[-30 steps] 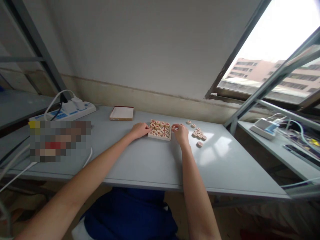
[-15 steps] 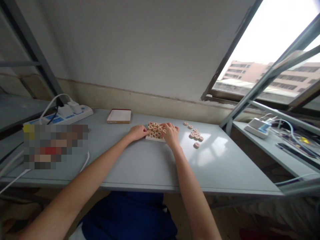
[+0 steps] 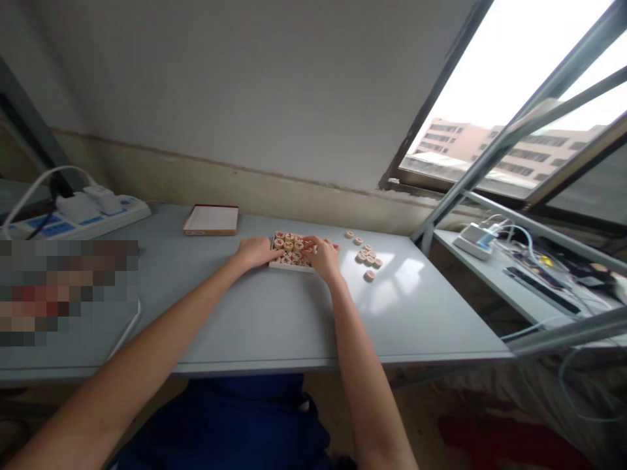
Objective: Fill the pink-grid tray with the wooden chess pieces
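A shallow box (image 3: 292,267) packed with round Chinese chess pieces (image 3: 289,246) lies on the desk in front of me. Red and dark characters mark the pieces. My left hand (image 3: 256,252) is closed on the box's left end, its thumb lying over the pieces. Over the right end, my right hand (image 3: 322,257) bends its fingers down around a chess piece and hides the pieces below. To the right of that hand, several loose pieces (image 3: 369,259) lie in a cluster, with a few apart from it.
The box lid (image 3: 211,231) lies open side up at the back left. A white power strip (image 3: 93,220) with plugs and cables is at the far left, near a blurred-out patch. Metal frame bars (image 3: 443,207) rise on the right, beside another desk (image 3: 460,258) with cables.
The view has shifted, so everything sits further left. The left thumb reaches a little over the pieces, and the right fingers have moved slightly among them. The box and loose pieces stay in place.
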